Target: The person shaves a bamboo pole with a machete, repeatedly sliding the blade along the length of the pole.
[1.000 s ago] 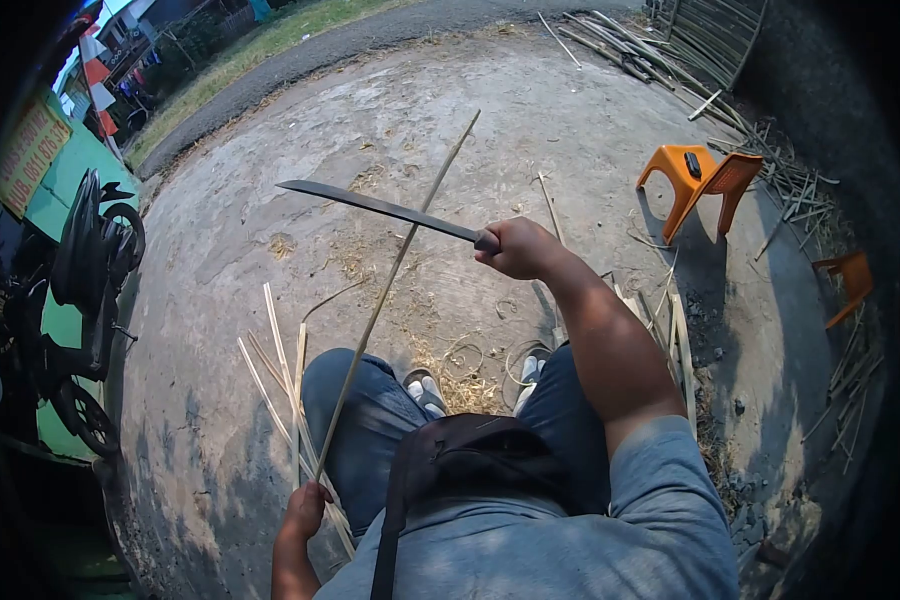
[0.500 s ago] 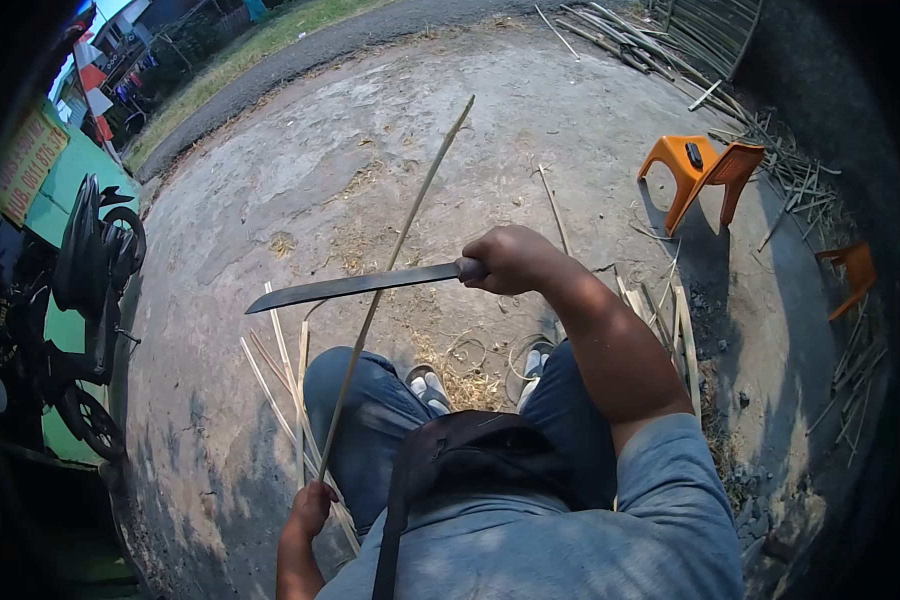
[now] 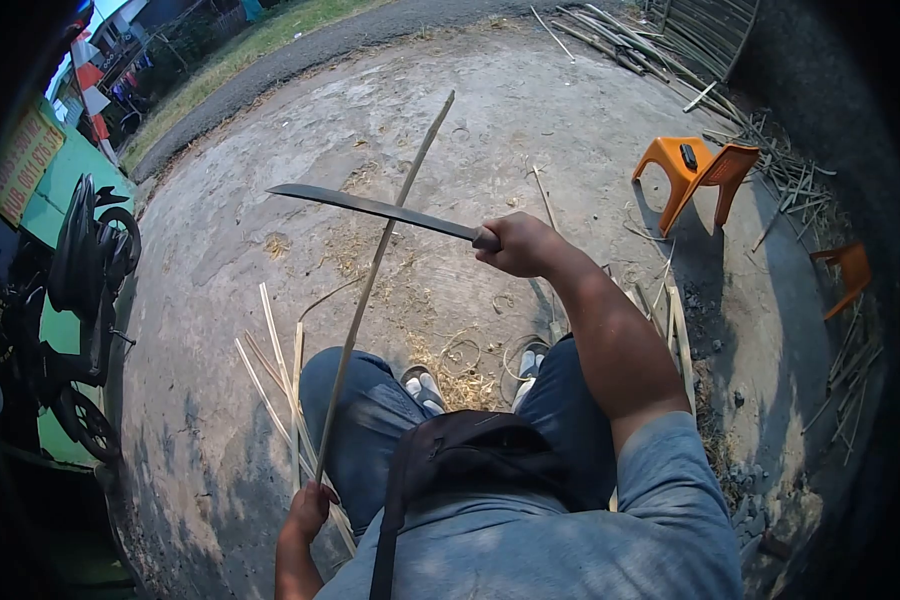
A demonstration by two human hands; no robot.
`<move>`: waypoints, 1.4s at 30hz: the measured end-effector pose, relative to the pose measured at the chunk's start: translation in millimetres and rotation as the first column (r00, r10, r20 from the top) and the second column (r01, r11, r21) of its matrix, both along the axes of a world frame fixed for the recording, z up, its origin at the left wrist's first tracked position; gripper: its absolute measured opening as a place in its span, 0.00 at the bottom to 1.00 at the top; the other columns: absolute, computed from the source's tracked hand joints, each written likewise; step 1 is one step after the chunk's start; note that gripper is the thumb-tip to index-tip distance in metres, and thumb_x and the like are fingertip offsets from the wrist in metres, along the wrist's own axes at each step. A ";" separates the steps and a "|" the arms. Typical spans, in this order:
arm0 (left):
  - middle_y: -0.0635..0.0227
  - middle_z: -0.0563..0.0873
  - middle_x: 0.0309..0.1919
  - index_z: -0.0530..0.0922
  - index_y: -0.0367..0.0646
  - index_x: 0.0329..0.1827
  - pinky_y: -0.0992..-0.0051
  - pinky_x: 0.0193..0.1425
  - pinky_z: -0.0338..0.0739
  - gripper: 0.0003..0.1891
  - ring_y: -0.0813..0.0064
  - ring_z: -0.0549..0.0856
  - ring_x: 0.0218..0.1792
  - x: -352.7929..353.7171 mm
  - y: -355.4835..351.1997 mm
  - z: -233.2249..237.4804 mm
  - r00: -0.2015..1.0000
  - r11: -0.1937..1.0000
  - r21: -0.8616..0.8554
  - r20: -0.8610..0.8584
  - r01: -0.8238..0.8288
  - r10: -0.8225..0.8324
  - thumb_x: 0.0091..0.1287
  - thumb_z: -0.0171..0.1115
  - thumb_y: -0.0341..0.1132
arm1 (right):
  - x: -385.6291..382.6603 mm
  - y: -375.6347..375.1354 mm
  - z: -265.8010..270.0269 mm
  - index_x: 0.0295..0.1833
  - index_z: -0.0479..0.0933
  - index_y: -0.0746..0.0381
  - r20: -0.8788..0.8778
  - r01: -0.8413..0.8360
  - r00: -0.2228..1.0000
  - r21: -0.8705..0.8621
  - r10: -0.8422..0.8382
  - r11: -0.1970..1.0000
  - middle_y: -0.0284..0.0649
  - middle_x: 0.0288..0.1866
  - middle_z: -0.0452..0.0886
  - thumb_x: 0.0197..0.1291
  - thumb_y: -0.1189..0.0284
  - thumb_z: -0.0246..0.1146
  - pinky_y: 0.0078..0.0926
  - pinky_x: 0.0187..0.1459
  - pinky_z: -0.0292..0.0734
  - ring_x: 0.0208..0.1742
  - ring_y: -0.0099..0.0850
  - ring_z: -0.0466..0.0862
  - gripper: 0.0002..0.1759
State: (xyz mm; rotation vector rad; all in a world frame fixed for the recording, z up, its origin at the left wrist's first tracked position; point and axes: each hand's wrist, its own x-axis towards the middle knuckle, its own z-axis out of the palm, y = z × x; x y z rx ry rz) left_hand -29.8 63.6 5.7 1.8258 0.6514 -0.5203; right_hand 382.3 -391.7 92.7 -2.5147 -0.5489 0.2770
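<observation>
1. Down by the hip, the left hand [image 3: 308,510] is closed around the near end of a long bamboo strip [image 3: 368,292]. That low grip seems meant to anchor the strip so it can slant up and away over the left knee.
2. Just beyond, a black bag [image 3: 465,445] sits on the person's lap, its strap running toward the shoulder, probably kept there to stay off the dusty ground.
3. Between the knees, a pair of shoes [image 3: 425,390] rests among curled shavings [image 3: 462,372], likely fallen straight below where the strip is held.
4. Left of the knee, loose bamboo slats [image 3: 270,355] lie on the concrete ground [image 3: 220,230], within reach of the left side.
5. Further out, the right hand [image 3: 515,243] grips the handle of a machete [image 3: 370,207], arm extended. The blade crosses the strip near its upper half; whether it touches cannot be told.
6. Further right stands an orange stool [image 3: 692,172] with a small dark object on top, and another orange seat [image 3: 842,275] lies beyond it.
7. Far left, a motorcycle [image 3: 80,290] is parked against a green wall bearing a yellow sign [image 3: 20,160]; its digits are too blurred to read reliably.
8. Farthest back, a pile of bamboo [image 3: 650,50] edges the yard.
</observation>
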 end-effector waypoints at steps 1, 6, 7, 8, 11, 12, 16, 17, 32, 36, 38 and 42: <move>0.79 0.69 0.16 0.84 0.39 0.35 0.74 0.25 0.59 0.45 0.82 0.67 0.18 -0.3 0.9 -0.9 1.000 1.000 -0.018 0.000 0.000 0.000 0.77 0.38 0.76 | -4.5 4.3 2.5 0.53 0.87 0.51 0.019 -0.052 0.998 -0.041 0.053 0.998 0.44 0.46 0.91 0.65 0.58 0.71 0.42 0.54 0.84 0.51 0.45 0.90 0.15; 0.79 0.68 0.16 0.85 0.39 0.36 0.74 0.25 0.59 0.45 0.82 0.67 0.18 -0.3 -1.4 0.2 0.999 0.999 0.046 0.035 0.010 -0.011 0.77 0.38 0.76 | -11.0 14.0 17.2 0.50 0.88 0.51 0.090 -0.182 0.976 -0.177 0.200 0.967 0.43 0.44 0.90 0.64 0.57 0.72 0.46 0.52 0.83 0.51 0.45 0.89 0.14; 0.79 0.68 0.16 0.85 0.39 0.36 0.74 0.25 0.59 0.45 0.82 0.67 0.18 0.0 -2.1 0.8 0.999 0.998 0.061 0.051 0.013 -0.016 0.78 0.38 0.75 | -9.0 12.3 16.2 0.50 0.88 0.51 0.091 -0.158 0.981 -0.158 0.174 0.975 0.43 0.44 0.90 0.65 0.56 0.72 0.45 0.52 0.83 0.50 0.45 0.89 0.14; 0.79 0.68 0.16 0.85 0.39 0.36 0.74 0.25 0.59 0.44 0.82 0.67 0.18 -0.9 -0.9 -1.8 0.998 0.999 0.050 0.059 0.002 -0.005 0.78 0.38 0.75 | -5.7 7.8 14.0 0.50 0.88 0.51 0.092 -0.132 0.985 -0.141 0.146 0.981 0.43 0.44 0.90 0.65 0.56 0.72 0.44 0.52 0.83 0.50 0.45 0.89 0.14; 0.79 0.68 0.16 0.85 0.39 0.37 0.73 0.25 0.59 0.44 0.82 0.66 0.18 -1.5 1.6 -8.4 0.998 1.000 0.022 0.063 -0.012 0.010 0.78 0.39 0.74 | 9.1 -10.6 -2.2 0.51 0.88 0.51 0.067 0.028 0.997 0.001 -0.028 1.000 0.44 0.45 0.91 0.65 0.55 0.72 0.42 0.51 0.84 0.49 0.45 0.90 0.15; 0.79 0.68 0.16 0.85 0.39 0.37 0.73 0.26 0.59 0.44 0.82 0.66 0.18 -0.4 1.3 -5.8 0.999 1.000 0.020 0.053 -0.007 0.006 0.78 0.39 0.74 | 15.1 -15.9 -8.3 0.51 0.88 0.51 0.049 0.096 0.994 0.061 -0.099 0.994 0.44 0.45 0.91 0.66 0.55 0.72 0.42 0.51 0.84 0.48 0.45 0.90 0.15; 0.79 0.68 0.16 0.85 0.39 0.37 0.73 0.26 0.59 0.43 0.82 0.66 0.18 -0.2 4.4 -2.3 0.999 0.999 0.030 0.036 0.034 -0.035 0.79 0.38 0.74 | 27.4 -27.0 -23.9 0.53 0.88 0.53 -0.019 0.288 0.957 0.167 -0.289 0.943 0.45 0.46 0.91 0.66 0.56 0.72 0.41 0.51 0.84 0.48 0.42 0.90 0.16; 0.79 0.68 0.16 0.84 0.39 0.36 0.74 0.26 0.59 0.44 0.82 0.66 0.18 0.4 3.7 -1.1 0.999 0.999 0.031 0.041 0.028 -0.029 0.78 0.39 0.74 | 24.7 -26.2 -21.8 0.54 0.88 0.53 -0.014 0.275 0.961 0.181 -0.277 0.944 0.45 0.46 0.91 0.66 0.56 0.72 0.40 0.52 0.84 0.48 0.42 0.90 0.17; 0.76 0.68 0.17 0.79 0.42 0.31 0.73 0.24 0.59 0.47 0.80 0.67 0.17 -1.3 -2.3 -0.6 0.997 0.997 0.018 -0.021 -0.071 0.071 0.70 0.37 0.83 | -30.4 40.0 11.5 0.42 0.87 0.51 0.147 -0.312 0.931 -0.162 0.335 0.936 0.41 0.38 0.89 0.58 0.63 0.70 0.48 0.45 0.84 0.44 0.47 0.89 0.09; 0.76 0.69 0.17 0.79 0.42 0.31 0.73 0.24 0.58 0.45 0.80 0.66 0.17 -0.1 -3.3 1.3 0.995 0.996 0.010 -0.047 -0.085 0.086 0.73 0.38 0.81 | -5.6 14.8 -7.0 0.46 0.88 0.51 0.058 -0.096 0.994 0.015 0.095 0.995 0.43 0.41 0.90 0.65 0.58 0.70 0.45 0.48 0.84 0.45 0.46 0.90 0.11; 0.76 0.69 0.17 0.79 0.42 0.32 0.73 0.24 0.58 0.44 0.80 0.66 0.18 1.7 -3.1 5.9 0.996 0.997 0.016 -0.060 -0.072 0.073 0.74 0.37 0.79 | 11.7 1.0 -26.2 0.49 0.88 0.53 0.034 -0.002 0.999 0.107 -0.002 0.994 0.44 0.42 0.91 0.66 0.56 0.71 0.43 0.49 0.84 0.45 0.44 0.90 0.14; 0.76 0.69 0.17 0.80 0.42 0.32 0.72 0.25 0.59 0.43 0.79 0.67 0.18 4.4 -7.2 16.9 0.998 0.997 0.075 -0.057 -0.034 0.038 0.76 0.37 0.77 | 18.4 -9.1 -32.5 0.52 0.87 0.56 -0.072 0.048 0.997 0.198 -0.034 0.979 0.46 0.43 0.90 0.65 0.58 0.72 0.42 0.51 0.83 0.47 0.43 0.90 0.17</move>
